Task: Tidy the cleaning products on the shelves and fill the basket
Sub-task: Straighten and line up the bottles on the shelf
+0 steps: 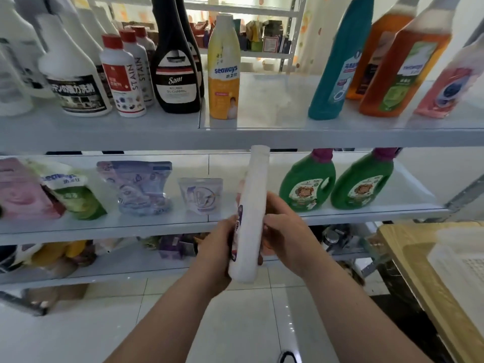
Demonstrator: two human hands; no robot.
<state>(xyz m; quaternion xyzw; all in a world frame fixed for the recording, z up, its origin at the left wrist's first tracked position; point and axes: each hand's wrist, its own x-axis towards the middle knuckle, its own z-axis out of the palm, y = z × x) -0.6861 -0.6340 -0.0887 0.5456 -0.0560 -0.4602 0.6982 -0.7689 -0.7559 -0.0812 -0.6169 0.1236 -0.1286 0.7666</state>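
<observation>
The left grip and the right grip are both holding one tall white plastic bottle, the left curling round its labelled side low down and the right wrapping its opposite side a little higher. The bottle is standing nearly upright in the air, leaning slightly to the right, with its capped end rising in front of the front edge of the grey top shelf. It is hanging in front of the grey middle shelf, not resting on it.

Just left of the bottle, a small white and purple pouch is standing on the middle shelf, with a larger lilac pouch beside it. To the right, two green jugs with magenta caps are standing side by side.

On the top shelf, a yellow and white bottle is standing next to a black bottle with a white label; further right a teal bottle and an orange bottle are leaning in the wide view.

At the far right, a white plastic basket is sitting on a light wooden counter, well apart from the bottle.
</observation>
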